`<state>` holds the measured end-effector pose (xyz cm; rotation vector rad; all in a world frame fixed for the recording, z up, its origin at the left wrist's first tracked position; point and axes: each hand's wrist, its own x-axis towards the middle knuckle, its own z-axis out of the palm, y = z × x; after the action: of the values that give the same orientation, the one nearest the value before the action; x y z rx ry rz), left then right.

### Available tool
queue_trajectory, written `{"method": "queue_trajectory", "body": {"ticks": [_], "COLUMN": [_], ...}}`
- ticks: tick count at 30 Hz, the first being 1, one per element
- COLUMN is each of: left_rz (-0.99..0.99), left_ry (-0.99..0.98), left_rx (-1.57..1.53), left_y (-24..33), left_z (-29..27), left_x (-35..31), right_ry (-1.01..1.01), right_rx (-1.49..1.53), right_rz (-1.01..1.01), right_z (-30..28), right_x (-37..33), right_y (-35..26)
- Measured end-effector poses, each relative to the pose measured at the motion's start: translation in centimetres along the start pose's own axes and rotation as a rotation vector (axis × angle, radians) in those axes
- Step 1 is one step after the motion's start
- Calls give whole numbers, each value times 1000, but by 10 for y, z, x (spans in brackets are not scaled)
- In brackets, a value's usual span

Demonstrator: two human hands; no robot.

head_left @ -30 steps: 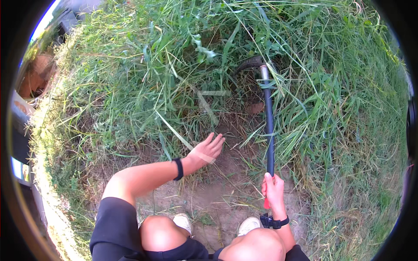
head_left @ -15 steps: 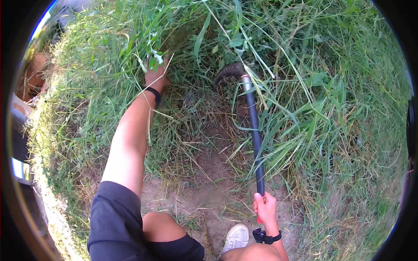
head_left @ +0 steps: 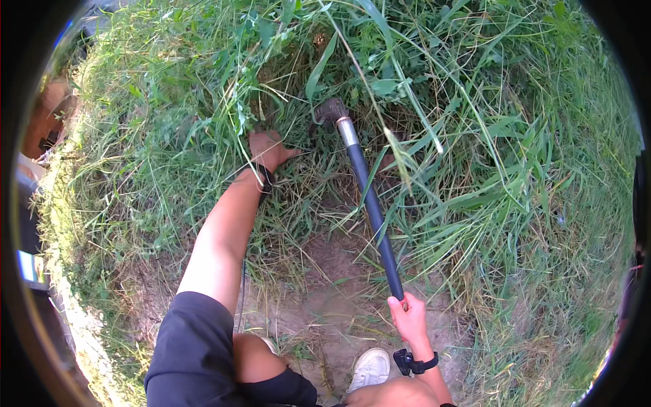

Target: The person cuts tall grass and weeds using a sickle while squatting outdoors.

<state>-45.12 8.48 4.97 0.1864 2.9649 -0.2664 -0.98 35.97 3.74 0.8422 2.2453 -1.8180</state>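
Note:
My right hand [head_left: 410, 317] is closed round the lower end of a long-handled sickle [head_left: 373, 210]. Its dark blue-black handle slants up and left to a silver collar. The dark blade [head_left: 330, 110] beyond the collar is partly sunk in green grass. My left hand [head_left: 268, 149] reaches into the tall grass [head_left: 237, 102] to the left of the blade, a short gap away from it. The thumb sticks out toward the blade, apart from the other fingers, which are partly hidden by stems.
Bare brown soil [head_left: 332, 285] with scattered cut stalks lies between me and the grass. Near the bottom are my white shoe [head_left: 370, 370] and bent knees. Long loose blades [head_left: 468, 197] arch over the right side. Reddish-brown objects [head_left: 51, 119] show at the far left rim.
The sickle's head has swung left, closer to my left hand, and its handle tilts more. My left hand has shifted right and nearer to me. My right hand stays nearly in place.

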Motion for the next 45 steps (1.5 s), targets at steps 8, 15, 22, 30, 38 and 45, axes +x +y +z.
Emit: {"method": "queue_trajectory", "body": {"ticks": [8, 15, 22, 30, 38, 45], "left_rz": [-48, 35, 110, 36, 40, 120], "left_ry": [-44, -30, 172, 189, 171, 232], "left_rx": [-264, -9, -123, -310, -276, -390], "left_y": [-12, 22, -21, -35, -51, -43], "left_z": [38, 33, 18, -54, -68, -52], "left_x": [-16, -46, -37, -51, -78, -81], "right_ry": [27, 36, 76, 100, 62, 130], "right_rx": [-38, -224, -432, -474, -335, -406], "right_rz": [-105, -278, -599, -546, -294, -472], "right_z": [14, 24, 76, 103, 51, 78], "right_x": [49, 138, 199, 248, 135, 146], "right_y": [-29, -106, -176, -217, -125, -128]}}
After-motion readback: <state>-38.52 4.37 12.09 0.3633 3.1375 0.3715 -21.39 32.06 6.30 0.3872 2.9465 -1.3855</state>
